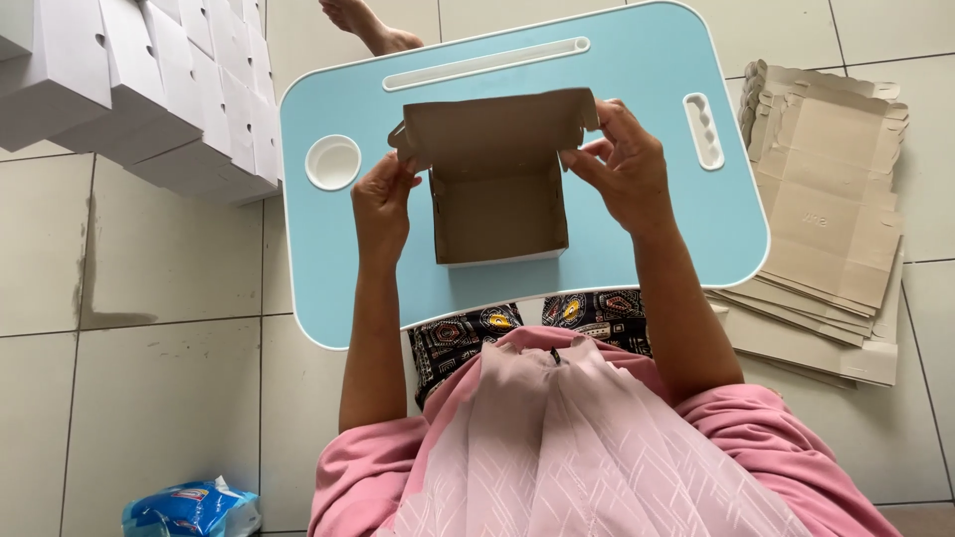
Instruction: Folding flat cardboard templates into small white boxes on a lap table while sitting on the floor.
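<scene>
Cardboard box [500, 214] stands open on the blue bench [647, 89], lid raised. Left hand [383, 204] and right hand [622, 164] fingers pinch its lid flaps. Recommended: press both side folds evenly, keeping the base flat against the bench.

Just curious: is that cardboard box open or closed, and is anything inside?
Open and empty: the box shows its bare brown inside, lid flap raised, held by the left hand and right hand.

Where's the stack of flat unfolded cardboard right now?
In the head view, the stack of flat cardboard blanks lies on the tiled floor, just beyond the blue lap table's right edge, nearest the right hand.
</scene>
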